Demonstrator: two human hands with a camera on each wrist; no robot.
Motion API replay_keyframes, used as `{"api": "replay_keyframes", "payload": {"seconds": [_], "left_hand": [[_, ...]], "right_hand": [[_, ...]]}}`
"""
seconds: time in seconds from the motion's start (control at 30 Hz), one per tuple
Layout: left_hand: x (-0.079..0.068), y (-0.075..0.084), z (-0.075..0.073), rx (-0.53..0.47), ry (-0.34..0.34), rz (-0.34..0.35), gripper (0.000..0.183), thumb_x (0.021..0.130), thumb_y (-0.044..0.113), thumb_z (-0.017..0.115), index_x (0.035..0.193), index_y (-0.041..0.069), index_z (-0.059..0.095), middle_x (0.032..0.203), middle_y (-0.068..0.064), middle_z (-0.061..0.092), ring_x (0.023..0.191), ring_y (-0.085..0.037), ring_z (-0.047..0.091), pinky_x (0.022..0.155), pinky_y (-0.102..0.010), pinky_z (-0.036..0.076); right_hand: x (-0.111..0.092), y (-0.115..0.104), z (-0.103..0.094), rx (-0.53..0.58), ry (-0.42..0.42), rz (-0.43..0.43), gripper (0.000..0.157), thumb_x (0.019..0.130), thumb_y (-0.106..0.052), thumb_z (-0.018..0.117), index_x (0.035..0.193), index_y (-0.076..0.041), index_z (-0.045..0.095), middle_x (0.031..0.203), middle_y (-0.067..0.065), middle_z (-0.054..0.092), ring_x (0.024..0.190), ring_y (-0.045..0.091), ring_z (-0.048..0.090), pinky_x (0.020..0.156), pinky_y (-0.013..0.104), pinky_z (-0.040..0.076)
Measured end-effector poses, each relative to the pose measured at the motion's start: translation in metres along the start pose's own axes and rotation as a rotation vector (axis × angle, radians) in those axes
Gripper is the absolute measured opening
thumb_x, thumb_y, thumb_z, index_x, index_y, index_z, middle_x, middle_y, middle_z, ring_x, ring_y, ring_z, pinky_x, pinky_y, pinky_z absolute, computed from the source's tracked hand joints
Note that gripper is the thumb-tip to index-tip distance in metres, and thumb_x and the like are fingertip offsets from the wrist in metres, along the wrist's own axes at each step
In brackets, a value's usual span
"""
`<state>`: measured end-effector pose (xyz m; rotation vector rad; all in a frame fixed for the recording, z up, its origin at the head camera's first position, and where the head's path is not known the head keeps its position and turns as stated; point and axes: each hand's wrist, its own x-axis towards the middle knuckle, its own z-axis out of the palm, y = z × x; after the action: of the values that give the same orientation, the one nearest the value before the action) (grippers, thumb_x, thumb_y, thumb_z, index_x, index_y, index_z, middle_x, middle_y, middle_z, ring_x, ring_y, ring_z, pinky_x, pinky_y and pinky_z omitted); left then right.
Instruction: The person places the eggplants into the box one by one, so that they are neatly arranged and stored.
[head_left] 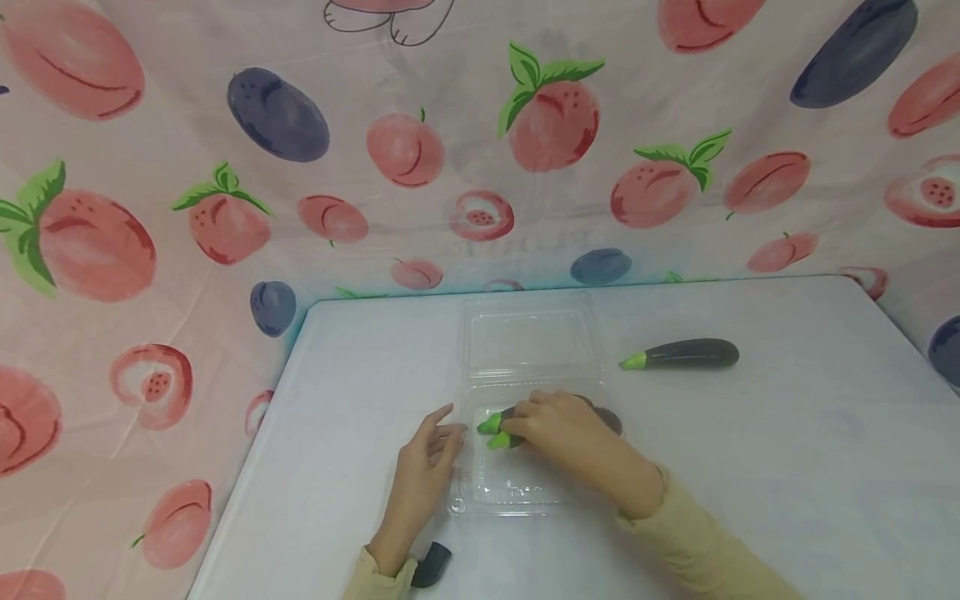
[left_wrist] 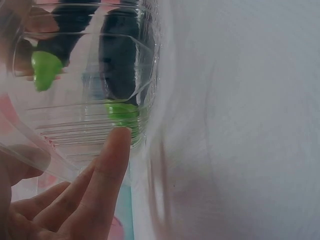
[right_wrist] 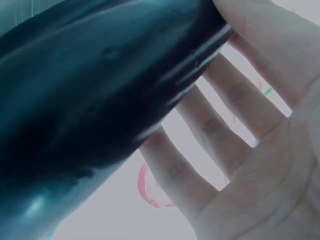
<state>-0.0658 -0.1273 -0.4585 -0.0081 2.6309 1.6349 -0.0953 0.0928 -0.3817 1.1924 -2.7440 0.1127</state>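
Note:
A clear plastic clamshell box (head_left: 517,492) lies open, its lid (head_left: 532,337) folded back toward the far edge. My right hand (head_left: 573,437) reaches over the box and holds a dark eggplant with a green stem end, its dark body (right_wrist: 100,90) between thumb and fingers in the right wrist view. Beside it in the box is another eggplant (head_left: 609,419), partly covered by the hand. My left hand (head_left: 423,467) is at the box's left side; in the left wrist view a straight finger (left_wrist: 112,165) touches the ribbed wall near a green stem end (left_wrist: 122,112).
Another dark eggplant (head_left: 693,354) lies on the white tabletop (head_left: 787,467), right of the lid. A fruit-patterned cloth (head_left: 450,167) stands behind the table and along its sides. A small black device (head_left: 431,565) is at the left wrist.

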Motion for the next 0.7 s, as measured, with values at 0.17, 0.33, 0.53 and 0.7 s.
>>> {"api": "replay_keyframes", "payload": {"seconds": [0.17, 0.33, 0.53, 0.7], "left_hand": [[0.0, 0.0, 0.0, -0.005, -0.002, 0.002, 0.045, 0.102, 0.03, 0.057, 0.144, 0.016, 0.048, 0.122, -0.012, 0.069, 0.109, -0.029, 0.069, 0.073, -0.024, 0.061], [0.0, 0.0, 0.0, -0.004, -0.002, 0.011, 0.046, 0.102, 0.031, 0.057, 0.144, 0.015, 0.048, 0.122, -0.012, 0.069, 0.108, -0.029, 0.069, 0.072, -0.023, 0.06], [0.0, 0.0, 0.0, -0.008, -0.002, 0.005, 0.045, 0.102, 0.03, 0.057, 0.145, 0.016, 0.048, 0.122, -0.012, 0.069, 0.108, -0.027, 0.07, 0.072, -0.022, 0.06], [0.0, 0.0, 0.0, -0.011, 0.0, -0.008, 0.045, 0.102, 0.029, 0.058, 0.144, 0.017, 0.048, 0.122, -0.012, 0.069, 0.108, -0.028, 0.07, 0.072, -0.023, 0.06]], "right_hand": [[0.003, -0.002, 0.002, -0.012, -0.019, -0.001, 0.022, 0.077, -0.026, 0.083, 0.097, -0.021, 0.077, 0.087, -0.007, 0.071, 0.076, 0.012, 0.061, 0.063, 0.023, 0.053], [0.004, -0.003, 0.009, -0.015, -0.017, -0.009, 0.024, 0.077, -0.027, 0.084, 0.099, -0.02, 0.077, 0.09, -0.007, 0.072, 0.081, 0.012, 0.065, 0.068, 0.023, 0.055], [0.007, -0.005, 0.018, -0.018, -0.005, -0.031, 0.026, 0.077, -0.031, 0.083, 0.099, -0.02, 0.077, 0.09, -0.007, 0.072, 0.082, 0.013, 0.066, 0.064, 0.023, 0.054], [0.01, -0.006, 0.023, 0.001, -0.014, -0.032, 0.024, 0.076, -0.033, 0.082, 0.096, -0.021, 0.076, 0.088, -0.008, 0.072, 0.082, 0.012, 0.066, 0.063, 0.023, 0.054]]}}
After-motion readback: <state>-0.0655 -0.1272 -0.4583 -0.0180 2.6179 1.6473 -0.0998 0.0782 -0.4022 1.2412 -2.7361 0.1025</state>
